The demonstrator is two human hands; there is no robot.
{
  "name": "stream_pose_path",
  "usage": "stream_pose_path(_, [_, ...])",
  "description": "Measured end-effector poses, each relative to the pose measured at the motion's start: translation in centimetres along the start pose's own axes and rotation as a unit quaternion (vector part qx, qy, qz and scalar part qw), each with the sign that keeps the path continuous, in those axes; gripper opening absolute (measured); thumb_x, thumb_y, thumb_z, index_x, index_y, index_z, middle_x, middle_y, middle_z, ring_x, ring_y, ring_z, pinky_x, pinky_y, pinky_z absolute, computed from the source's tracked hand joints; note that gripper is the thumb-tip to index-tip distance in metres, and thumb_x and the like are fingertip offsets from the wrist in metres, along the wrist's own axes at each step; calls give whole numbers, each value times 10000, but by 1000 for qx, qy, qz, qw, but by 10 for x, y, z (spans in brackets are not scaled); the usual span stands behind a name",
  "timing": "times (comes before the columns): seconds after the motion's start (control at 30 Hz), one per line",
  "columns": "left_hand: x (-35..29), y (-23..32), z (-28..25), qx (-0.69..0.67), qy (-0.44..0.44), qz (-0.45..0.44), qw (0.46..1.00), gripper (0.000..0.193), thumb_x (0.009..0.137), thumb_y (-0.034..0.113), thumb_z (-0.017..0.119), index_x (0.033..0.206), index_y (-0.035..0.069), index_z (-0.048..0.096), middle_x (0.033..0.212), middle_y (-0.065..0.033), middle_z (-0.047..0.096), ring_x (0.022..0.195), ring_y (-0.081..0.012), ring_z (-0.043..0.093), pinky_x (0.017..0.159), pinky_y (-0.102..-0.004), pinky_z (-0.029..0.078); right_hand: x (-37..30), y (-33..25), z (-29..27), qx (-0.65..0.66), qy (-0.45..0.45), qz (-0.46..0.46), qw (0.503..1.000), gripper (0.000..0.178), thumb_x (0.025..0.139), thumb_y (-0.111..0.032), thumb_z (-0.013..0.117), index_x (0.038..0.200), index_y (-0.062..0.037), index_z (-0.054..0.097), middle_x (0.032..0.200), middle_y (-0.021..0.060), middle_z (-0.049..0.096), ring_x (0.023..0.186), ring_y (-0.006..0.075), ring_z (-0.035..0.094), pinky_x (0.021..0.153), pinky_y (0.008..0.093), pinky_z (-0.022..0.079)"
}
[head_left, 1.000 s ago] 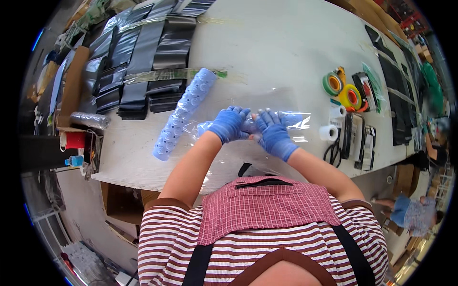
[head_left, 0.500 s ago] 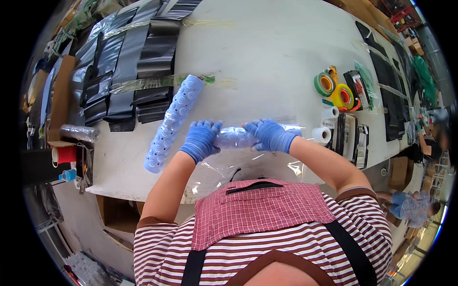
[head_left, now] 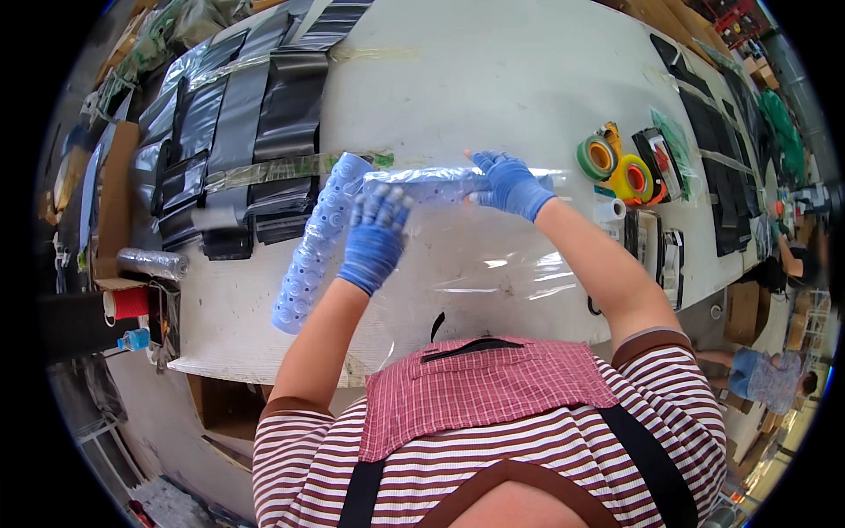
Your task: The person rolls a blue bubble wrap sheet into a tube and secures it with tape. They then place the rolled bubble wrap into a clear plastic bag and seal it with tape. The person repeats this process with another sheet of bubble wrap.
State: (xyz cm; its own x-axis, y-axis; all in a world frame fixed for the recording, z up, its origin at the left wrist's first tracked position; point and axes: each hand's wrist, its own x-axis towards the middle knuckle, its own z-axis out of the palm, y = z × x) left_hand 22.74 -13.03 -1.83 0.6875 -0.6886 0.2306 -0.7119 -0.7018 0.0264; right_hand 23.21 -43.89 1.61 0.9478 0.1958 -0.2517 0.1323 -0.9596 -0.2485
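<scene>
A light blue roll wrapped in clear plastic film (head_left: 424, 187) lies crosswise on the table. My left hand (head_left: 377, 242), in a blue glove, is by its left end with fingers spread, slightly blurred. My right hand (head_left: 512, 185), gloved alike, grips the roll's right end, fingers over the far side and thumb on the near side. From the roll, a loose sheet of clear film (head_left: 493, 280) spreads over the table toward me. A second light blue roll with a raised circle pattern (head_left: 308, 251) lies slanted at the left, its far end beside the wrapped one.
Stacks of black plastic sheets (head_left: 289, 110) are taped down at the far left. Tape rolls (head_left: 635, 176), small white rolls (head_left: 609, 209) and black packages (head_left: 650, 242) sit at the right. A red spool (head_left: 128, 304) stands beyond the table's left edge. Another person (head_left: 766, 378) is at the far right.
Both hands and the film-wrapped roll have moved away from me across the table. More loose film shows on my side. My left hand's fingers have spread from the roll's left end.
</scene>
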Motion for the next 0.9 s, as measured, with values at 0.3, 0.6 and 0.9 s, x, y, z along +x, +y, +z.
stream_pose_path(0.3, [-43, 11, -5, -55, -184, -54, 980, 636, 852, 387, 646, 1410, 136, 472, 1553, -87, 309, 1463, -288, 225, 1165, -541, 165, 27, 31, -27, -86, -86, -15, 992, 823, 739, -476, 751, 1433, -192, 413, 1250, 132, 605, 1176, 327, 570, 962, 455, 456])
stream_pose_path(0.6, [-30, 5, 45, -35, -108, -98, 989, 624, 919, 332, 566, 1463, 84, 388, 1522, -131, 369, 1440, -306, 277, 1184, -453, 176, 44, 101, -34, -57, 242, 56, 967, 493, 825, -265, 670, 1249, -45, 547, 1111, 190, 642, 1019, 358, 625, 871, 434, 501])
stream_pose_path(0.9, [-2, -28, -41, -9, 6, -127, 992, 567, 877, 162, 615, 1416, 118, 444, 1425, -139, 459, 1338, -330, 416, 1099, -458, 327, -71, -100, 79, -26, -33, -81, 996, 579, 944, -356, 525, 1483, -221, 359, 1542, 177, 283, 1439, 360, 232, 1117, 574, 240])
